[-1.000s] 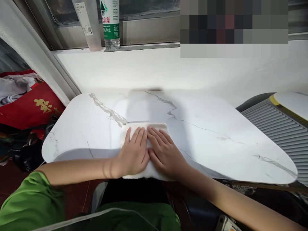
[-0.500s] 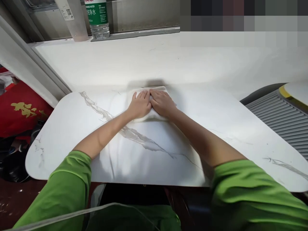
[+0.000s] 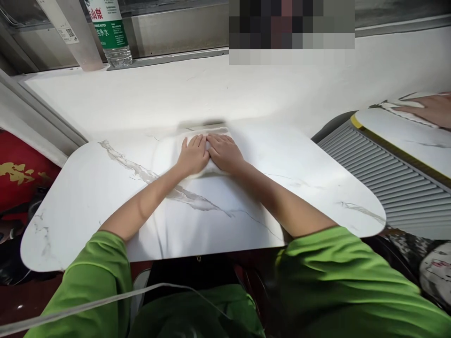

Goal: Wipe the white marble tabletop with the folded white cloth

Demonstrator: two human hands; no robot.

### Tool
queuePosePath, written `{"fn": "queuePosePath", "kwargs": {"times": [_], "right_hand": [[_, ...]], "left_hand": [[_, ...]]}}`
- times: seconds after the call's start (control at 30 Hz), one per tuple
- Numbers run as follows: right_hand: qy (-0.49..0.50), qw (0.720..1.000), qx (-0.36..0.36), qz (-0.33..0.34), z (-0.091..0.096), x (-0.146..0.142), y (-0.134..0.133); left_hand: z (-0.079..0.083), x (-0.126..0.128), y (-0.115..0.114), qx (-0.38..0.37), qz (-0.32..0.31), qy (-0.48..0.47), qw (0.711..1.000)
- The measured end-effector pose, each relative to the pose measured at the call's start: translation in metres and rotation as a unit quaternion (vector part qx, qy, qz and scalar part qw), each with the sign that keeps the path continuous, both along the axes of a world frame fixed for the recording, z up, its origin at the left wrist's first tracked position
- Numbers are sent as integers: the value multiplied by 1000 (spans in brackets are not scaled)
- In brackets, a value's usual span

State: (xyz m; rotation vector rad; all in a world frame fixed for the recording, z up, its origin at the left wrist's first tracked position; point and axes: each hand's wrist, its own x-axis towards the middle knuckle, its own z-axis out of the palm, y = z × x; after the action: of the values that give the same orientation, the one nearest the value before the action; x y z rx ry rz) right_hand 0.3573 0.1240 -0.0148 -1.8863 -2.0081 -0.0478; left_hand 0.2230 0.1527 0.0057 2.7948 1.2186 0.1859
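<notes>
Closest to you, a thin white cord [image 3: 105, 301] slants across the front of you, dark red floor [image 3: 28, 300] showing lower L. Your green sleeves [image 3: 100, 258] come in over the nr edge of the table [image 3: 77, 202]: white top, grey-brown marbling, rounded corners, one bold vein running diag. under your L forearm. Off its L end, a dark bag [image 3: 16, 263] and, just past that, a red bag [image 3: 21, 173] w/ gold lettering. Over on the R, a grey ribbed panel [image 3: 398, 183] fills the gap btwn your table and the next.

Now your hands, up nr the far edge. L hand [image 3: 193, 157] is palm down, flat, fingers out straight and a bit spread; R hand [image 3: 225, 152] is flat too, fingers closer tog., the two meeting at the thumbs. Neither grips; both rest on a folded white cloth [image 3: 209, 169], which lies on the table right by the wall.

Far R, second table [image 3: 408, 134], yellow strip along its edge, another person's hand [image 3: 431, 110] spread on a light cloth [image 3: 394, 107]. Behind it all, the white wall [image 3: 158, 94], then a grey ledge [image 3: 176, 58] w/ a green-label water bottle [image 3: 112, 37] upright, a tall frosted container [image 3: 77, 40] just L of it.
</notes>
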Motion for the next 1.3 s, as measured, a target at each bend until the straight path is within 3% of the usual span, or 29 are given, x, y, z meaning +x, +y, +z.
{"fn": "queuePosePath", "kwargs": {"times": [0.17, 0.3, 0.4, 0.47, 0.6, 0.73, 0.9, 1.07, 1.17, 1.3], "right_hand": [[-24, 999, 25, 6, -5, 23, -92], [-34, 999, 18, -21, -10, 56, -162], [-27, 997, 17, -72, -12, 84, -192], [-20, 994, 17, -110, -12, 101, -198], [-14, 989, 13, -146, -10, 130, -175], [-22, 988, 32, -148, -8, 149, -122], [-43, 989, 41, -135, -6, 155, -42], [-48, 990, 3, -136, 1, 153, 25], [-46, 989, 7, -140, 3, 153, 42], [-49, 991, 19, -126, -1, 152, 38]], "left_hand": [[-1, 17, -79, -19, -52, 1, 998], [-5, 48, -133, -37, -108, -10, 993], [-10, 77, -153, -15, -152, -40, 987], [-15, 98, -154, 9, -177, -71, 982], [-19, 133, -129, 22, -199, -98, 975], [-11, 156, -80, 2, -192, -56, 980], [-2, 167, -5, -34, -173, 9, 984], [-6, 169, 54, -28, -114, -8, 993], [-10, 170, 68, -20, -97, -24, 995], [-9, 167, 63, -26, -90, -19, 995]]}}
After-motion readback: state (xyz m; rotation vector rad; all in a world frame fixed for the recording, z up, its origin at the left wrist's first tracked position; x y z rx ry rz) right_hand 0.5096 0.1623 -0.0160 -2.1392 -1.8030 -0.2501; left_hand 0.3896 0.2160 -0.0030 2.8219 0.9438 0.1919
